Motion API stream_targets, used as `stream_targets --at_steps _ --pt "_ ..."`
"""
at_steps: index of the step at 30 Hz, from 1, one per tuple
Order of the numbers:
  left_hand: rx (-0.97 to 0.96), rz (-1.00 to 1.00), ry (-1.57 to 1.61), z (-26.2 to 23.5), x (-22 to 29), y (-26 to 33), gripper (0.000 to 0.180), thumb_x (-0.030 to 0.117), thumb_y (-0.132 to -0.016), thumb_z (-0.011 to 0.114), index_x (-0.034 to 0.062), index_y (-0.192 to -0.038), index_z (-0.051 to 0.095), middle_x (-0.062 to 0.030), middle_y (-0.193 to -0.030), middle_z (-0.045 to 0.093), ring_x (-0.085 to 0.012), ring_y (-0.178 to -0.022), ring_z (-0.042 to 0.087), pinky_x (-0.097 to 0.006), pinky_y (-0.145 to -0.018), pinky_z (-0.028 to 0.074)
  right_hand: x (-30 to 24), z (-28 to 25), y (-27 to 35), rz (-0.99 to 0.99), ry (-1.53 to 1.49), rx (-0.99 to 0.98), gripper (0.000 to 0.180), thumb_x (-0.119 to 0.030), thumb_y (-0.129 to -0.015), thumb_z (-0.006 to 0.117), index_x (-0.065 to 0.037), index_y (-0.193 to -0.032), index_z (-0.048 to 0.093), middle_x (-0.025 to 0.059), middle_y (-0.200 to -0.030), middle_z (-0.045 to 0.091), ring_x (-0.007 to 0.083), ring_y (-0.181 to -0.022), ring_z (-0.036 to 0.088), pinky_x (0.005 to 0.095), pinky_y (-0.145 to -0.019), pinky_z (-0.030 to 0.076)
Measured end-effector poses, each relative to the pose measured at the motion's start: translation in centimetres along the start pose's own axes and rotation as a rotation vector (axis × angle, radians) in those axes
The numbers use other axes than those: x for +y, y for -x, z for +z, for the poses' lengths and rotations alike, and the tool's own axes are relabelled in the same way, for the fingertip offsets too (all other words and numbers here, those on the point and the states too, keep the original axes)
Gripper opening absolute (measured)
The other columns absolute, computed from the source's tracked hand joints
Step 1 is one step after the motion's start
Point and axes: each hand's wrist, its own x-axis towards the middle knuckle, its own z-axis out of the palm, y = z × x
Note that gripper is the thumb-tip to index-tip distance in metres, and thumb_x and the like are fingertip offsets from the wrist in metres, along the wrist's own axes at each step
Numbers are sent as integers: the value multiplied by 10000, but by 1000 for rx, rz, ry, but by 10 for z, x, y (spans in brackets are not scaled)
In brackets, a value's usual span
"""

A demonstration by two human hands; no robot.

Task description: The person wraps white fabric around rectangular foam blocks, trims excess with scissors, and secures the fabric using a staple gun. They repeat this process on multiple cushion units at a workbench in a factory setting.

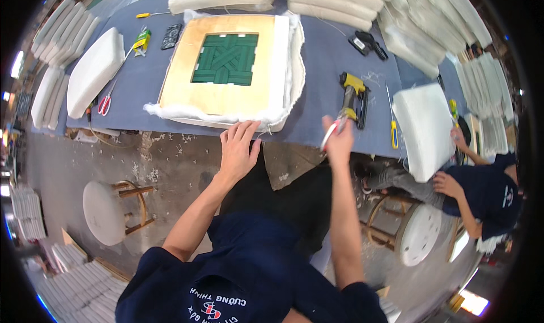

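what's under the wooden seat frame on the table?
White padding spreads out past the wooden seat frame on all sides, over the grey table. Green webbing fills the opening. Anything beneath the frame itself is covered.

At the upper centre of the frame, the seat frame (226,68) is pale tan wood with dark green crisscrossed webbing (225,59), edged in white fabric. The table (323,62) is grey-blue; right of centre lies a yellow-and-black staple gun (354,96), and at left, red-handled scissors (105,103).
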Motion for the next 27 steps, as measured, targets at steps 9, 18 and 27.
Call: stream_targets --at_steps 9,18,27 --pt "-46 -56 -72 20 -21 -43 366 289 -875 860 142 -1194 755 -73 -1187 634 -302 -1181 547 -497 -979 362 -71 112 89 431 -619 -213 296 -180 -984 774 -10 -1199 661 15 -899 682 97 -767 616 300 -680 488" --pt "-145 79 135 30 3 -101 196 314 -983 757 120 -1011 765 -45 -978 726 -308 -1020 631 -482 -918 397 -62 35 129 470 -644 -400 174 -78 -1024 698 -118 -1047 530 -20 -873 580 104 -754 601 274 -685 481" --pt "14 236 338 -19 28 7 325 48 -877 737 123 -1193 737 -84 -1169 682 -327 -1127 623 -483 -1013 429 -47 33 140 538 -697 -329 171 -66 -1030 701 -102 -1041 535 -17 -860 583 109 -762 631 280 -697 514"
